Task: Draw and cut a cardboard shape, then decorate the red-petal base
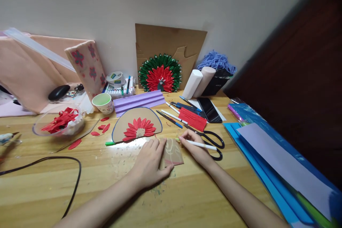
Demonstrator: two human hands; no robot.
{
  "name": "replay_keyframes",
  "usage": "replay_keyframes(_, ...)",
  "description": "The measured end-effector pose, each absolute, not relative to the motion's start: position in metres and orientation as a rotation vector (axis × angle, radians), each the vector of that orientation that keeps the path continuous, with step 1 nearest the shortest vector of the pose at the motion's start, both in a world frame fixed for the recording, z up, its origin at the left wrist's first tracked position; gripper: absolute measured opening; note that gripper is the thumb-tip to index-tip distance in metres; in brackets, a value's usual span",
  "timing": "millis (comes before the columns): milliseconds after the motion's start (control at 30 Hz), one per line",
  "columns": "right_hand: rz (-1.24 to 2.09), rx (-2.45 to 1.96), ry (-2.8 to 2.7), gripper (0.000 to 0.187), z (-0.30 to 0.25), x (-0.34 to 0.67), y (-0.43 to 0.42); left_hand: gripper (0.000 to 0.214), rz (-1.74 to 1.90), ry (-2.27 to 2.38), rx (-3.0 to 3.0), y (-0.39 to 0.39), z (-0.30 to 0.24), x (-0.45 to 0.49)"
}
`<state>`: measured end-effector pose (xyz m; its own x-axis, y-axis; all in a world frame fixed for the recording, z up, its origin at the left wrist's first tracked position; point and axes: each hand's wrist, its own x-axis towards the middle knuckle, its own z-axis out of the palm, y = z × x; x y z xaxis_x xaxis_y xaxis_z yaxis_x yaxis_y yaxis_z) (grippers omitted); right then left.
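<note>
Two hands are working on a wooden table (88,192). My left hand (151,164) is lying flat with its fingers stretched out, pressing down on the left part of a small brown card piece (173,154) and gripping nothing. My right hand (195,148) is pinching a white pen (206,145) between thumb and forefinger. The pen's green tip is touching the card's upper right corner just beside my right fingertips, and its barrel is pointing out to the right.

Black-handled scissors (203,134) are lying just beyond and to the right of my right fingers, their loops close under the pen's far end. A folded red paper (192,119) and several loose pens are resting a little further out, with a black phone (209,109) beyond them. A half-round card (139,115) bearing a red petal flower is sitting just ahead of my left fingers, with a green marker (109,143) lying along its near left edge. Pleated purple paper (139,101) is lying past that card.

A clear bowl (40,128) of red cut-outs is standing well off to the left of my left hand, and a black cable (76,181) is looping nearer on that side. Blue sheets (264,171) are lying stacked far to the right of my right hand.
</note>
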<state>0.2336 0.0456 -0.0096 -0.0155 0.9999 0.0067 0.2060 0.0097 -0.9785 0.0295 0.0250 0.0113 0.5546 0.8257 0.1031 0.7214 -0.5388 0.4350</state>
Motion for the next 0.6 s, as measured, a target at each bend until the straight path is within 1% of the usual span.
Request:
replay_keyframes(133,1.067,-1.392,-1.332,0.029,-0.0134,0.2342,0.0446,0.063,0.395,1.272,2.466,0.0253,0.0129,0.0303)
replay_keyframes(300,0.948,-1.451,-1.426,0.037,-0.0116,0.2322,0.0425,0.062,0.421,1.267,2.47,0.0251,0.0119,0.0306)
replay_keyframes(600,1.003,-1.445,-1.446,0.036,-0.0123,0.2325,0.04,0.062,0.431,1.266,2.478,0.0263,0.0097,0.0304)
